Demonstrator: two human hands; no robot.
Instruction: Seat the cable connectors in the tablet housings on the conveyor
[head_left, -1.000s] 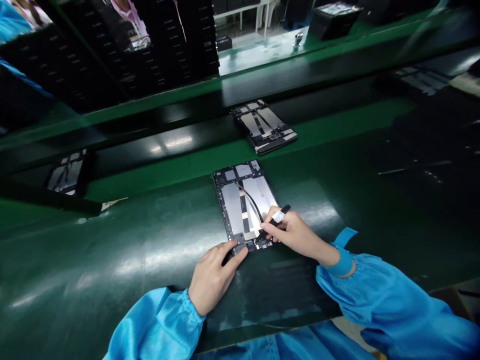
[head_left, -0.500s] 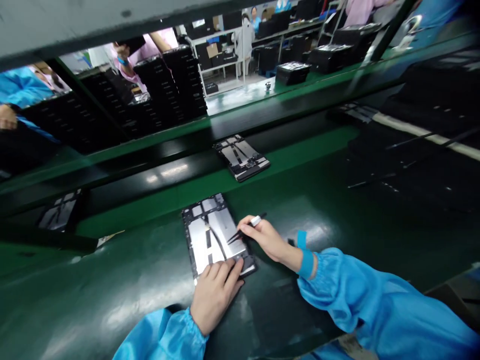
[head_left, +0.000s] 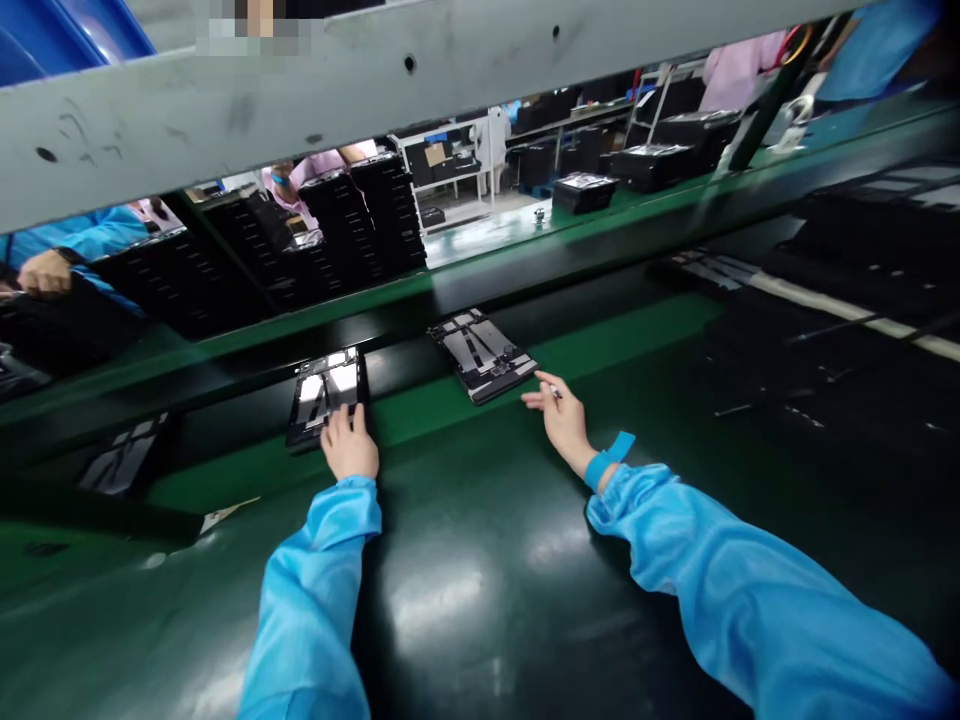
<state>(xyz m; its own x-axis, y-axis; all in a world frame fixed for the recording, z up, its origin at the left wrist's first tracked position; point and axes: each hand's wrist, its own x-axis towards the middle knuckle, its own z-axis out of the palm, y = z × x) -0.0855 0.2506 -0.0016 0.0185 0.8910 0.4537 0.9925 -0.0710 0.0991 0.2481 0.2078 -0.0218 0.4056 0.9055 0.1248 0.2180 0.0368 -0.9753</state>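
At the far side of the green bench, my left hand [head_left: 351, 448] lies with fingers stretched over the near edge of an opened tablet [head_left: 307, 395], its silver inside facing up. To the right, another opened tablet [head_left: 491, 365] lies tilted on the green strip, metal plates and dark cables showing. Close to its right corner is my right hand [head_left: 564, 425], index finger pointing at that corner. The tweezers [head_left: 555, 391] are tucked in this hand; only their pale band shows, the rest is hidden by the fingers. A blue band circles the right wrist.
A third tablet [head_left: 127, 455] lies at the far left behind a dark green post [head_left: 97, 508]. Dark stacked trays [head_left: 367, 215] stand beyond the rail. A grey beam [head_left: 420, 75] crosses overhead. Black parts [head_left: 840, 330] fill the right side. A co-worker's hand [head_left: 46, 272] shows at left.
The tablet under my left hand has moved away from me and left, onto the far strip. My right hand has moved forward beside the other tablet, tweezers now mostly hidden. The view has tilted down.
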